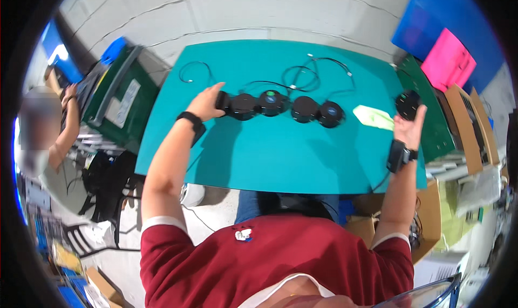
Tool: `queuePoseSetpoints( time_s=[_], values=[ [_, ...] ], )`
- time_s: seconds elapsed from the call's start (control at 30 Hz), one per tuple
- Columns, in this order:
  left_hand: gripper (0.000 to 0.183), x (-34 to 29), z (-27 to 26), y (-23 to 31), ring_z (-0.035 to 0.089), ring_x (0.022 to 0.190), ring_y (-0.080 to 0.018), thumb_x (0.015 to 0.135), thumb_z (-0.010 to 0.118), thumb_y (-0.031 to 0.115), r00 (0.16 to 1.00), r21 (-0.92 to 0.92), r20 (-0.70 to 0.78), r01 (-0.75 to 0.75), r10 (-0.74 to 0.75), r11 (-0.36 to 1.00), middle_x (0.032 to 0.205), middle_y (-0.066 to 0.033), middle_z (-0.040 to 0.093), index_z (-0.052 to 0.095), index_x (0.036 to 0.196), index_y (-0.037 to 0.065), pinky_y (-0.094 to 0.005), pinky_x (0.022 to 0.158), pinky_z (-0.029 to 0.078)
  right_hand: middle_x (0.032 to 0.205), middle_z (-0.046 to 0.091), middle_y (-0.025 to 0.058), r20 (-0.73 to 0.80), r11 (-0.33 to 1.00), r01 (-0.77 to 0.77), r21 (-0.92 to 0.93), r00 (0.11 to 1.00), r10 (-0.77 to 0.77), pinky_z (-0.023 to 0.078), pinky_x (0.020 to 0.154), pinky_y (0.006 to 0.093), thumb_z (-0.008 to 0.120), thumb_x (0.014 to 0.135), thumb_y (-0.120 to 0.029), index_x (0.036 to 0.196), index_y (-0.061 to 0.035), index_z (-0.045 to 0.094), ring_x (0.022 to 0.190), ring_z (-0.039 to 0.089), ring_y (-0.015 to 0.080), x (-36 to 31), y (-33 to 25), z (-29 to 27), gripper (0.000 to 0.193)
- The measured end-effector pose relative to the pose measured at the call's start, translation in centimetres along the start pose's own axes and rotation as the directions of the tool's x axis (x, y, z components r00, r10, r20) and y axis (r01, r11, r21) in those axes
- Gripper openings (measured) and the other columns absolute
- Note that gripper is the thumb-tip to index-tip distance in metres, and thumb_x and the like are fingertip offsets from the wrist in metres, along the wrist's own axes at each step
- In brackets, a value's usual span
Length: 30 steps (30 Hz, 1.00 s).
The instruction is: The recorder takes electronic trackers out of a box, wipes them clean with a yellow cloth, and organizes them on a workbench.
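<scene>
Five black round puck-like devices stand in a row across the teal table. My left hand [206, 103] is curled round the leftmost black disc [222, 102], thumb on the near side and fingers on the far side. Beside it are a second disc [244, 107], a third with a green spot [271, 103], a fourth [305, 109] and a fifth with a bluish mark [331, 114]. Over the table's right edge, my right hand [410, 129] holds up another round black disc [408, 104]. A pale yellow-green cloth [372, 117] lies just left of that hand.
Thin black cables [302, 79] with white tags loop behind the row on the teal table [270, 162]. A green bin [127, 100] stands left, open cardboard boxes [465, 127] right. Another person [65, 130] is at far left. A pale wall [243, 14] rises behind.
</scene>
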<state>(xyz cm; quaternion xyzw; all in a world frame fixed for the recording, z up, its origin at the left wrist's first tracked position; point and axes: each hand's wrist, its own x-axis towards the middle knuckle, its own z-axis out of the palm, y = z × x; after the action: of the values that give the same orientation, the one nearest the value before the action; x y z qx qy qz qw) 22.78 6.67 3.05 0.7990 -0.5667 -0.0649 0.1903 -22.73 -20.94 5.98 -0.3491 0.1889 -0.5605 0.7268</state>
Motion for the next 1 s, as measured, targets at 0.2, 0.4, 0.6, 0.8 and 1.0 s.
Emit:
queuePoseSetpoints(
  time_s=[0.2,0.4,0.6,0.8,1.0],
  values=[
    [0.085,-0.5,-1.0,0.1,0.039,0.119,-0.0337,0.061,0.075,0.009,0.999,-0.072,0.025,0.042,-0.041,0.997,0.13,-0.0211,0.035,0.03,0.134,0.007,-0.0374,0.098,0.036,0.091,0.061,0.0015,-0.06,0.997,0.032,-0.065,0.998,-0.036,0.048,0.068,0.0282,0.06,0.084,-0.035,0.104,-0.0091,0.056,0.079,0.057,0.0124,-0.4,1.2,-0.5,0.033],
    [0.074,-2.2,-4.2,4.6,0.034,0.124,-0.0317,0.072,0.067,0.007,0.983,-0.413,-0.155,0.023,-0.095,0.911,0.136,-0.0184,0.029,0.028,0.135,0.006,-0.0402,0.098,0.036,0.104,0.052,0.0136,0.016,0.91,-0.1,-0.402,0.993,0.116,0.049,0.072,0.0347,0.067,0.075,-0.006,0.128,-0.0049,0.023,0.087,0.056,0.0183,0.3,4.9,0.3,0.069],
    [0.052,-5.5,-4.1,9.4,0.049,0.111,-0.0279,0.085,0.053,0.007,0.831,-0.822,-0.54,-0.488,-0.131,0.293,0.129,-0.0181,0.041,0.031,0.131,0.002,-0.0325,0.082,0.046,0.101,0.051,0.0124,0.064,0.763,-0.238,-0.601,0.937,0.343,0.045,0.076,0.0352,0.073,0.069,-0.009,0.133,-0.0047,0.014,0.088,0.053,0.0175,1.2,8.7,0.0,0.087],
    [0.047,-6.6,-3.3,10.1,0.053,0.104,-0.0264,0.084,0.053,0.006,0.668,-0.725,-0.682,-0.563,-0.298,0.398,0.125,-0.0186,0.043,0.034,0.127,0.001,-0.032,0.078,0.047,0.095,0.054,0.0123,0.144,0.207,0.153,-0.966,0.988,-0.059,0.047,0.078,0.03,0.073,0.064,-0.004,0.131,-0.0007,0.021,0.086,0.055,0.0166,4.4,8.3,-2.1,0.085],
    [0.04,-4.0,-3.2,11.9,0.054,0.097,-0.0227,0.084,0.051,0.003,0.624,-0.663,-0.686,-0.748,-0.374,-0.032,0.119,-0.0164,0.046,0.037,0.122,0.004,-0.0302,0.073,0.046,0.116,0.045,0.0212,0.339,-0.001,0.34,-0.94,0.937,0.082,0.038,0.093,0.0411,0.078,0.058,-0.024,0.13,-0.0082,0.03,0.109,0.045,0.0334,2.7,9.5,-1.0,0.087]
  ],
)
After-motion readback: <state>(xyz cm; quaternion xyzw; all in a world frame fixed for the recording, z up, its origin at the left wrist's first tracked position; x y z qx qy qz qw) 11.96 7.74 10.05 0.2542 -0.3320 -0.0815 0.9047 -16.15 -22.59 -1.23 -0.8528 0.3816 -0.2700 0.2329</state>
